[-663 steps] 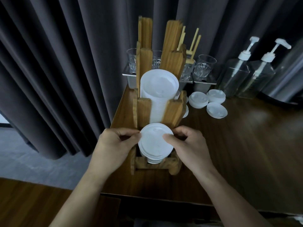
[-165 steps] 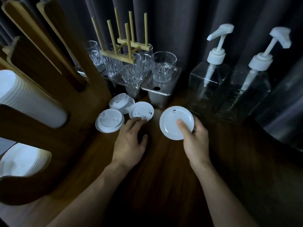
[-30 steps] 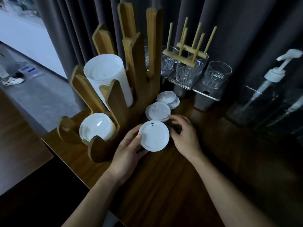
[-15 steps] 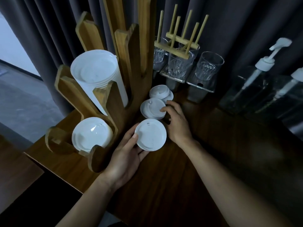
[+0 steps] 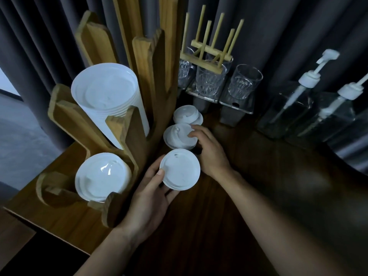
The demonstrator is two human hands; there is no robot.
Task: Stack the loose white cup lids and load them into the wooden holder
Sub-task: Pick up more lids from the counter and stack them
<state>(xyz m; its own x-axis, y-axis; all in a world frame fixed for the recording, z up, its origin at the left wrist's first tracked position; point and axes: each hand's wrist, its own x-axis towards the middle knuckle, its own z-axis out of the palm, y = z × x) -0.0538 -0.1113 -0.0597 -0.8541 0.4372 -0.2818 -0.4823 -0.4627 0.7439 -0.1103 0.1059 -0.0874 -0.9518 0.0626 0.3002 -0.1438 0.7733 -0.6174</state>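
My left hand holds a white cup lid just right of the wooden holder, thumb on its rim and fingers beneath. Behind it, my right hand grips the right edge of a small pile of lids lying on the table. Another pile of lids lies further back. The holder's lower slot carries a stack of lids. Its upper slot carries a taller white stack.
Several ribbed glasses stand on metal trays at the back, under a small wooden peg rack. Two clear pump bottles stand at the right. Dark curtains hang behind. The wooden table's edge runs along the lower left.
My right hand has reached back from the held lid onto the nearer pile on the table. My left hand keeps holding its lid in about the same place. The view has moved closer.
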